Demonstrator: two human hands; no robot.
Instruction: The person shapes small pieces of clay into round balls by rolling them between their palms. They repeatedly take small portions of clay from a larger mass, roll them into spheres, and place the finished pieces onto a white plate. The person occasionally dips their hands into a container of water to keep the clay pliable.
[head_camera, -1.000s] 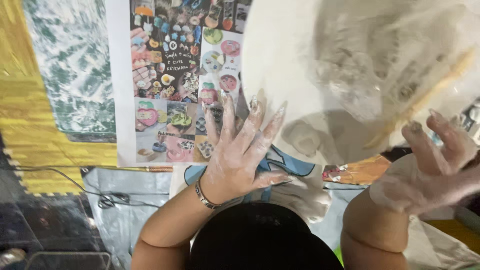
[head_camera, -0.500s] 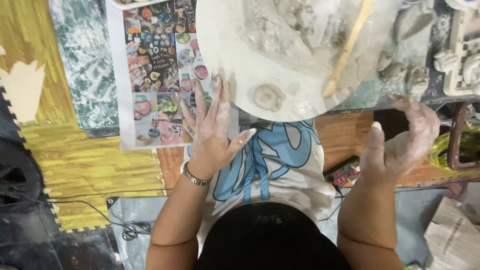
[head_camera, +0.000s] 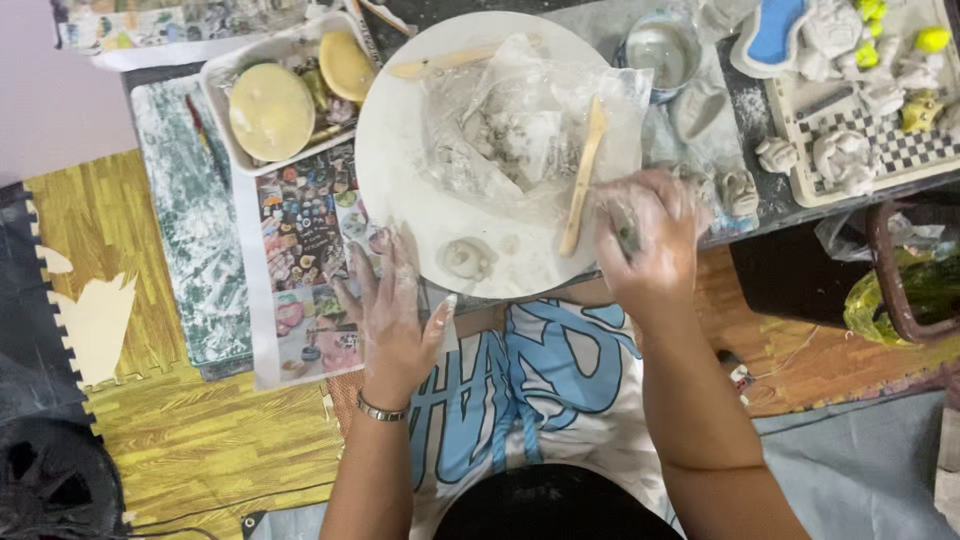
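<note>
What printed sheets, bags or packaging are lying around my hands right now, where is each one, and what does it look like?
Printed paper sheet: under the clay-dusted left hand, white border, crowded with small colourful pictures.
Clear plastic bag: crumpled on the round white board, holding grey clay.
Second printed sheet: top left edge, colourful, partly cut off.
Yellow-green plastic bag: far right, beside the right hand.

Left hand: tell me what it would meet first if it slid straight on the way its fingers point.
The left hand lies flat, fingers pointing up the picture over the printed picture sheet. Going straight on, it would probably first meet the near left rim of the round white board; heights are hard to judge from above.
</note>
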